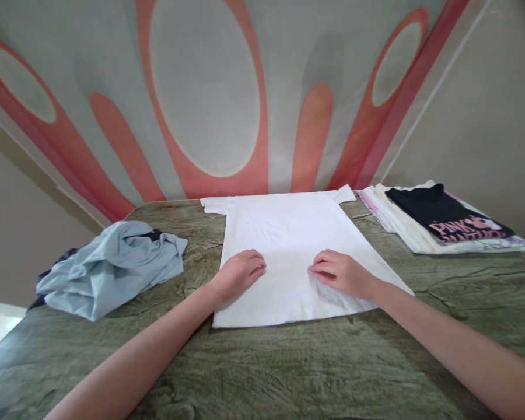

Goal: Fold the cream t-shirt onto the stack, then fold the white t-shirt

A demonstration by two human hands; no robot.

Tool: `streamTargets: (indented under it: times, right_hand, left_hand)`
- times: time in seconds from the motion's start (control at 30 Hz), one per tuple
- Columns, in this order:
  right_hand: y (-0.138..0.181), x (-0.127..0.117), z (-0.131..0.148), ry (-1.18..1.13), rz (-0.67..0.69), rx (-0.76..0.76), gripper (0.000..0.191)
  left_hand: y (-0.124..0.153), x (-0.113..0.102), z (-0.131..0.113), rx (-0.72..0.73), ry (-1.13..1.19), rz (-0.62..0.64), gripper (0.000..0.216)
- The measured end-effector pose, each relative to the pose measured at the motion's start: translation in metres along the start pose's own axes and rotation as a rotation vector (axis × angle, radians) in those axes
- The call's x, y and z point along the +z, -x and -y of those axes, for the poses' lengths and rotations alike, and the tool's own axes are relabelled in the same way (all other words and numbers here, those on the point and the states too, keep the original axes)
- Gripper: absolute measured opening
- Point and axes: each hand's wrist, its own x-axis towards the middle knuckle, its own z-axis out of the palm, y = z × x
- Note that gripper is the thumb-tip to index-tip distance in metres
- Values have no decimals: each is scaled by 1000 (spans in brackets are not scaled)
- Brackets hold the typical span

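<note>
A white T-shirt lies spread flat on a wood-grain table, collar end away from me, short sleeves out to both sides. My left hand rests palm down on the shirt's lower left part, fingers stretched flat and pointing to the middle. My right hand lies palm down on the lower right part, fingers flat and pointing left. Neither hand holds anything. A small gap of cloth separates the two hands.
A crumpled light-blue garment lies on the table to the left. At the right stands a stack of folded clothes topped by a black shirt with pink lettering. A wall with red and grey ovals rises behind the table.
</note>
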Motion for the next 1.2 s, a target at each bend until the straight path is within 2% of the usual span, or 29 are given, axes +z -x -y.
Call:
streamTargets:
  times: [0.23,0.37,0.57,0.63,0.77,0.9,1.2]
  right_hand:
    - [-3,-1,10,275,81,-53,27]
    - [-6,0,16,379,92,-52,27]
    - [-4,-3,7,217,79,14,19]
    - [-1,-9,-1,120,61,79,15]
    - [5,-19,-20,-16,27,228,17]
    - [5,-18,-30,-114,19,305,15]
    - [0,-18,-24,-39,61,287,13]
  left_hand:
    - [-3,5,-4,64,-254,60,25]
    - [-6,6,-4,69,-306,80,24]
    - [-1,3,-3,5,-217,55,22]
    - [2,1,1,-30,-174,50,19]
    - [5,0,11,-79,-56,13,18]
    - [-1,3,18,-136,80,-16,12]
    - [-7,8,20,-153,159,-13,5]
